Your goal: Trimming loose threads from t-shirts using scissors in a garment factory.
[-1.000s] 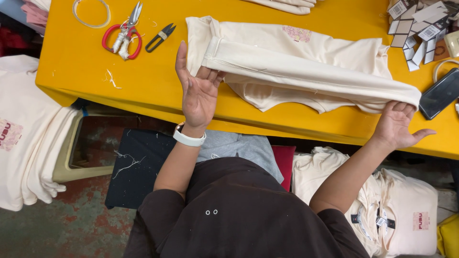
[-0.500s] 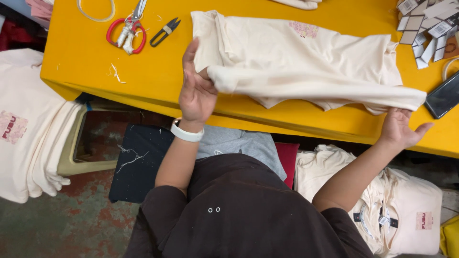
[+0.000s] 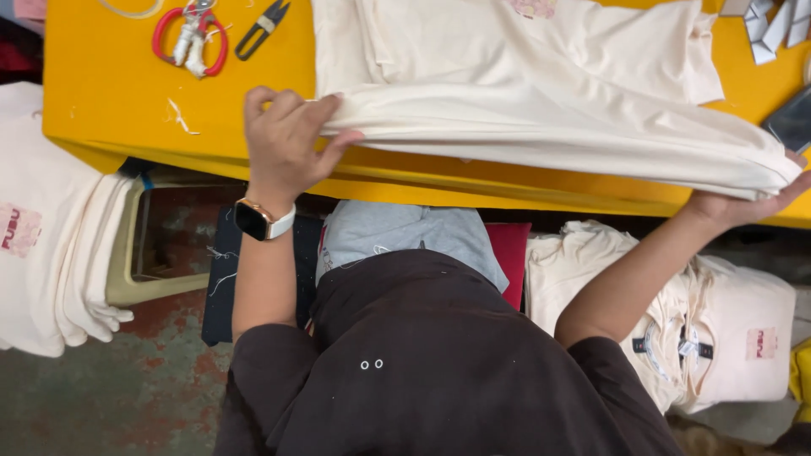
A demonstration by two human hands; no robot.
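Garment: cream shirt, soft and light I'd judge, draped along the yellow table near edge.
Left hand: my fingers pinch its folded edge.
Right hand: cups the other end from beneath.
Hold: I'd grip the fold's ends.

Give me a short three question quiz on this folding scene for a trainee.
1. True or false: the left hand pinches the folded edge of the cream shirt.
2. Which lies nearest the left hand on the yellow table? A) red scissors B) a stapler C) a mug
3. Fill in: the right hand supports the shirt's far end at the table's ___ edge.

Key: 1 true; 2 A; 3 near
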